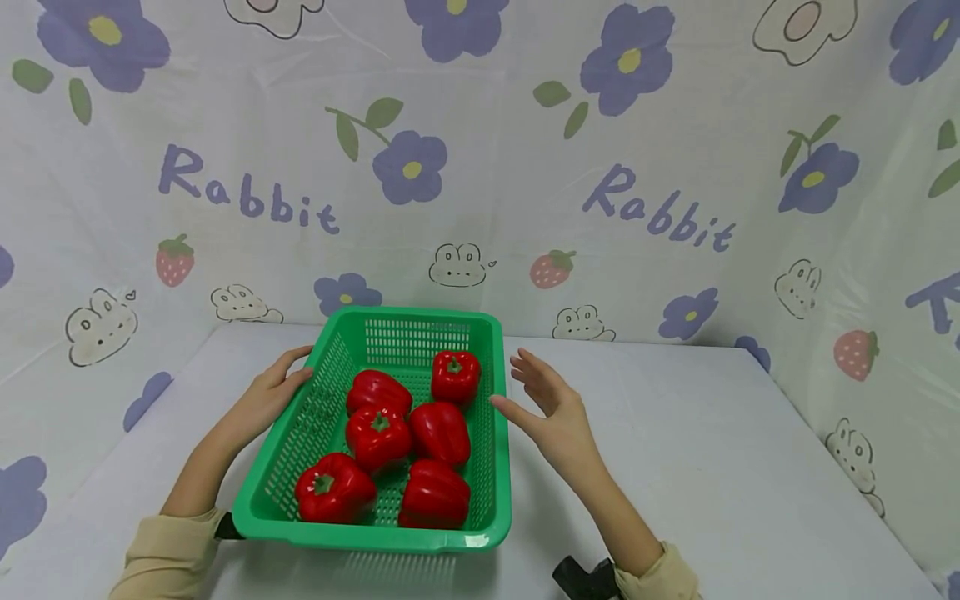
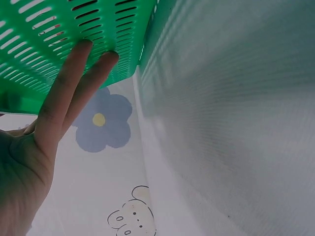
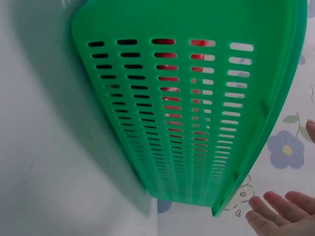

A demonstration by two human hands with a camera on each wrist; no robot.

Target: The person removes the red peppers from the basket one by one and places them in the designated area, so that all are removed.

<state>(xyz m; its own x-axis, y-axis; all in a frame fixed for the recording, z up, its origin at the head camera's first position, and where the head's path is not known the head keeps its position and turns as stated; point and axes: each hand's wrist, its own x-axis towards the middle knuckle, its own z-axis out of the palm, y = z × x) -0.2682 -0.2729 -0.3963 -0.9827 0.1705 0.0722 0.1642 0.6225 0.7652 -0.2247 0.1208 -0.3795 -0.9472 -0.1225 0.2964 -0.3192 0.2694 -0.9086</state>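
Note:
A green plastic basket (image 1: 281, 471) with slotted walls holds several red bell peppers (image 1: 378, 437). My left hand (image 1: 258, 408) is at the basket's left rim. In the left wrist view two straight fingers of the left hand (image 2: 37, 152) lie against the slotted wall (image 2: 110, 29). My right hand (image 1: 562, 425) is beside the right rim, fingers spread and holding nothing; its thumb tip is close to the rim, contact unclear. The right wrist view has the right hand (image 3: 288, 216) beyond the basket's edge, with red showing through the slots of the wall (image 3: 142, 115).
A white table surface (image 1: 712, 467) extends to the right of the basket. Behind and at both sides hangs a pale sheet (image 1: 495, 167) printed with flowers, rabbits and strawberries. A black device (image 1: 585, 579) is at the right wrist.

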